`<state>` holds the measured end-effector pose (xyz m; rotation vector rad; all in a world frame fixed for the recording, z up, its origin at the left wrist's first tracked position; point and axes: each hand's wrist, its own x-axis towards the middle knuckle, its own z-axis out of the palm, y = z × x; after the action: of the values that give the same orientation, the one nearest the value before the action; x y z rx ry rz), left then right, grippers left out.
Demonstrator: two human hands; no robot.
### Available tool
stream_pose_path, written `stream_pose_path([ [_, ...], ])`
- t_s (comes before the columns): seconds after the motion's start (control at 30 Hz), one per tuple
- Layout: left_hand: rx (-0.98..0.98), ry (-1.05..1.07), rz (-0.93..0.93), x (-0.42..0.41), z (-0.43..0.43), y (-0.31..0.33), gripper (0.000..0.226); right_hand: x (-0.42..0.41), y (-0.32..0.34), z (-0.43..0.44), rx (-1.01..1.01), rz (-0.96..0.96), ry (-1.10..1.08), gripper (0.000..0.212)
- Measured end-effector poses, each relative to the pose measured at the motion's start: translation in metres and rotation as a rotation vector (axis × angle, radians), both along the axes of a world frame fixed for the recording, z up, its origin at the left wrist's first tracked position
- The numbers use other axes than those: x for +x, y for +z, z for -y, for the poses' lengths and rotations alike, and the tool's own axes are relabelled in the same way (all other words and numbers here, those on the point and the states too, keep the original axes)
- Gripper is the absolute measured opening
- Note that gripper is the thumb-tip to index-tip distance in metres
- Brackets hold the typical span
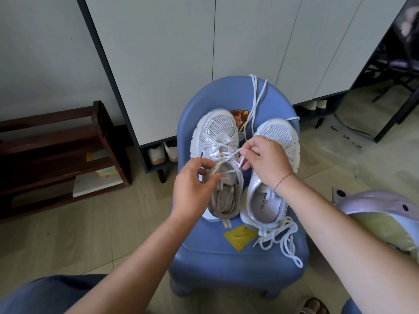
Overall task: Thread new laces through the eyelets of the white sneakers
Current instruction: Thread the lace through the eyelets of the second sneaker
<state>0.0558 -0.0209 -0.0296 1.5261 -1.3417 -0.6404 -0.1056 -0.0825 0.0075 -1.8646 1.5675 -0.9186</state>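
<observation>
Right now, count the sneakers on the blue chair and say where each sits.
2. Left sneaker, partly laced, on the chair's left half; right sneaker beside it.

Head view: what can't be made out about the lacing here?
All head view:
- Right sneaker eyelets: covered by the right hand pinching the lace.
- Left hand grip: lace or tongue, own fingers hide it.
- Left sneaker upper eyelets: too small, laces cross over them.
- Spare lace far end: drops behind the chair back.

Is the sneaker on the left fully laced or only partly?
Partly laced. The lace crosses only the toe-side eyelets of the left sneaker; the eyelets nearer the tongue look empty, and the right hand pinches a loose end.
</observation>
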Motion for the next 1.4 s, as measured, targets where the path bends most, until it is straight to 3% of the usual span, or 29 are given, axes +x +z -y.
stream_pose_path([
  [0.23,0.003,0.014,-0.028,0.0,0.0,0.0,0.019,-0.004,0.004,-0.008,0.121,0.05,0.088,0.012],
  [0.5,0.006,0.011,-0.025,-0.001,-0.001,0.001,0.019,-0.005,-0.001,-0.012,0.006,-0.044,0.084,0.002],
  [0.6,0.02,0.003,-0.032,-0.002,-0.002,0.002,0.019,-0.009,0.016,0.003,-0.08,0.012,-0.007,0.01],
  [0.73,0.022,0.006,-0.037,0.0,0.0,0.001,0.019,-0.007,0.017,0.002,-0.078,0.065,-0.007,0.006],
  [0.83,0.02,0.008,-0.038,-0.001,0.0,0.0,0.02,-0.009,0.004,-0.014,-0.041,-0.033,0.029,0.017],
  [0.93,0.026,0.015,-0.033,-0.002,0.001,0.001,0.02,-0.007,-0.006,-0.022,-0.102,-0.131,0.031,0.012],
  [1.17,0.028,0.018,-0.018,-0.001,0.0,0.001,0.02,-0.001,0.002,-0.01,-0.215,-0.069,0.007,0.007],
  [1.27,0.028,0.017,-0.013,-0.001,0.0,0.001,0.02,-0.006,0.026,0.0,-0.163,-0.006,0.008,0.007],
  [1.4,0.021,0.017,-0.011,-0.002,0.0,0.001,0.02,-0.006,0.017,-0.009,-0.071,-0.158,0.13,0.006],
])
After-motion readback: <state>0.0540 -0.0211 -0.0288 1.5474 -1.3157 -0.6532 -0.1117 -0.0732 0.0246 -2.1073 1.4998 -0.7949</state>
